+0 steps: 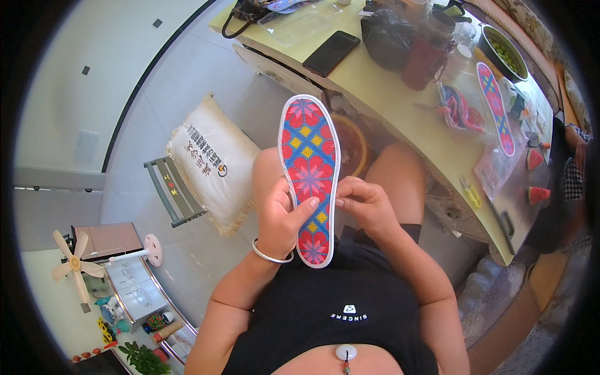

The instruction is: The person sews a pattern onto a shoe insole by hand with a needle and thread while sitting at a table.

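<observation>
An embroidered insole (309,156) with red and pink flowers, blue lattice, yellow diamonds and a white edge stands lengthwise above my lap. My left hand (279,215) grips its lower left side, the thumb lying across the stitched face. At the insole's right edge is my right hand (370,206), thumb and forefinger pinched together. Whatever is between those fingertips, if anything, is too small to make out. On the table to the right lies a second insole (495,109) of similar pattern, beside a clear plastic bag with coloured thread (461,109).
The yellowish table (381,103) holds a black phone (331,53), a dark plastic bag (385,40), a reddish jar (429,55), yellow-handled scissors (470,192), a watermelon slice (538,195) and a basket of green fruit (505,57). A white cushion (219,156) lies left of my legs, against a grey-green stool (175,194).
</observation>
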Tool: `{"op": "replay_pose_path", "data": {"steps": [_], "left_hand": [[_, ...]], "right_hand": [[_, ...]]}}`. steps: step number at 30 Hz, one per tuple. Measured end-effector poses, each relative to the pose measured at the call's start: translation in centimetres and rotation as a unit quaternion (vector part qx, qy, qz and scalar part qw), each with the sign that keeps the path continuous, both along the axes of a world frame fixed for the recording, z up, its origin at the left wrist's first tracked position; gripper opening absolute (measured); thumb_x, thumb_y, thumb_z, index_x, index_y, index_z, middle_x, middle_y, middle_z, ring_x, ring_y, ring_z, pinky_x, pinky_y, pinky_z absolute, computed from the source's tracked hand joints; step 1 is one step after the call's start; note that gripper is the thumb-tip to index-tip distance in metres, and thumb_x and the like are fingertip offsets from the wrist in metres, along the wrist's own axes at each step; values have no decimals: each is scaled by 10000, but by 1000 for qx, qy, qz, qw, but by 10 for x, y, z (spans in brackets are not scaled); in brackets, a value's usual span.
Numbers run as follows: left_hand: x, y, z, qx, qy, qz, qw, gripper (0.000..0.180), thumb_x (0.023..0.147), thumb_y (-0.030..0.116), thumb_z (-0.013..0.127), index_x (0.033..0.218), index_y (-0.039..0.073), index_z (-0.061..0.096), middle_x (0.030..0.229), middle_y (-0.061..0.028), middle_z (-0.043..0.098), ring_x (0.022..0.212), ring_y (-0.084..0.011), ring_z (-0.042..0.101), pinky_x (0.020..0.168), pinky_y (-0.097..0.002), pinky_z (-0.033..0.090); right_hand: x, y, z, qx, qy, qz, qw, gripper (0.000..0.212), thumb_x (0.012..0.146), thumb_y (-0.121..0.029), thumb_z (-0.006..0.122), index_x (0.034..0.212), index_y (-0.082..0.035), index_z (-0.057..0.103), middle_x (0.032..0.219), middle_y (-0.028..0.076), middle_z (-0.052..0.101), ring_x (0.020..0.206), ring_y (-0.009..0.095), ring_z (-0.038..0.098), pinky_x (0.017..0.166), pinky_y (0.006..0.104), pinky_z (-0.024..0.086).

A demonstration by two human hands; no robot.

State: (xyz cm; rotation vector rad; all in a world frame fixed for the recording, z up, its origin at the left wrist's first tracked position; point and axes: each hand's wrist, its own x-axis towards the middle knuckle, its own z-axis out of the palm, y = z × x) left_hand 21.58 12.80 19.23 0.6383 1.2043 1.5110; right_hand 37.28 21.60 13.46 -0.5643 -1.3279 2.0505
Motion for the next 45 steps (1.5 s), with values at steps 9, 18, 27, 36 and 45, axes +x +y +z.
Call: {"op": "replay_pose_path", "data": {"steps": [9, 18, 27, 36, 45], "left_hand": [[4, -3, 1, 5, 92, -30, 995, 350, 904, 21, 624, 1226, -28, 494, 1150, -117, 646, 1019, -147, 632, 929, -311, 504], [4, -5, 7, -5, 38, -52, 998, 400, 867, -43, 655, 1232, -42, 491, 1186, -110, 625, 1084, -153, 608, 968, -314, 484], [7, -6, 3, -19, 12, -76, 997, 432, 861, 13, 691, 1247, -18, 500, 1178, -101, 637, 1067, -154, 626, 946, -315, 505], [9, -6, 3, -39, -16, -84, 996, 447, 850, -8, 685, 1254, -21, 493, 1187, -109, 636, 1054, -157, 636, 934, -312, 522], [8, -7, 1, -35, -39, -79, 996, 443, 852, -31, 671, 1253, -33, 480, 1196, -114, 626, 1087, -157, 613, 972, -318, 491]], "right_hand": [[2, -8, -13, -71, 48, 10, 996, 49, 894, 13, 644, 922, 22, 682, 918, 39, 604, 881, 135, 601, 821, 279, 493], [4, -11, -15, -63, 76, 22, 995, 72, 903, 3, 637, 955, 15, 686, 948, 36, 609, 915, 141, 603, 856, 287, 490], [6, -14, -23, -191, 149, 59, 969, 97, 892, -34, 667, 976, -11, 709, 1062, 63, 655, 1011, 180, 623, 925, 323, 491], [7, -16, -49, -261, 153, 100, 948, 114, 890, -71, 680, 992, -41, 722, 1037, 63, 680, 950, 195, 648, 776, 351, 546], [5, -15, -47, -258, 178, 100, 944, 143, 879, -35, 677, 1012, -28, 731, 1091, 99, 682, 1030, 218, 652, 892, 382, 549]]}}
